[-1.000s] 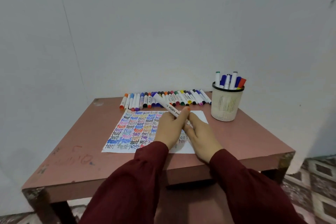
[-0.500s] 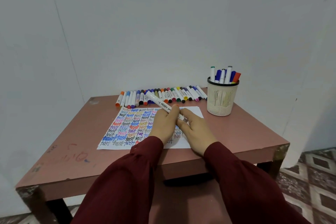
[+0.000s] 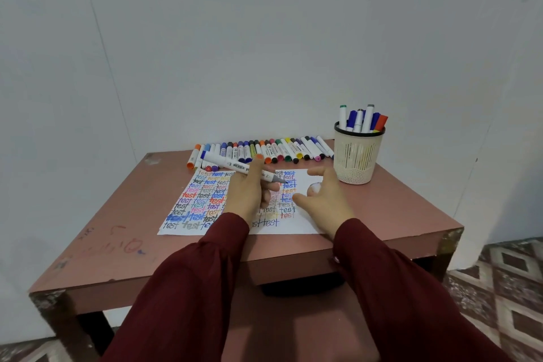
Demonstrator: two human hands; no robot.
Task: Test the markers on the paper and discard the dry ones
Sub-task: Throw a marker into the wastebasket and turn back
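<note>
My left hand (image 3: 246, 194) grips a white marker (image 3: 232, 162) over the paper (image 3: 302, 225), which is covered with coloured "test" words. The marker is uncapped and its grey tip points right, just above the sheet. My right hand (image 3: 327, 204) hovers a little to the right of the tip and holds the marker's whitish cap (image 3: 314, 189) in its curled fingers. A row of several capped markers (image 3: 264, 151) lies along the table's far edge behind the paper.
A cream mesh cup (image 3: 357, 159) with several markers (image 3: 361, 119) standing in it sits at the back right of the pink table (image 3: 117, 229). White walls close in behind and to the left. Patterned floor tiles (image 3: 499, 288) show at the right.
Both hands were together on the capped marker. Now the right hand has pulled away to the right with the cap, baring the grey tip, while the left hand keeps the marker.
</note>
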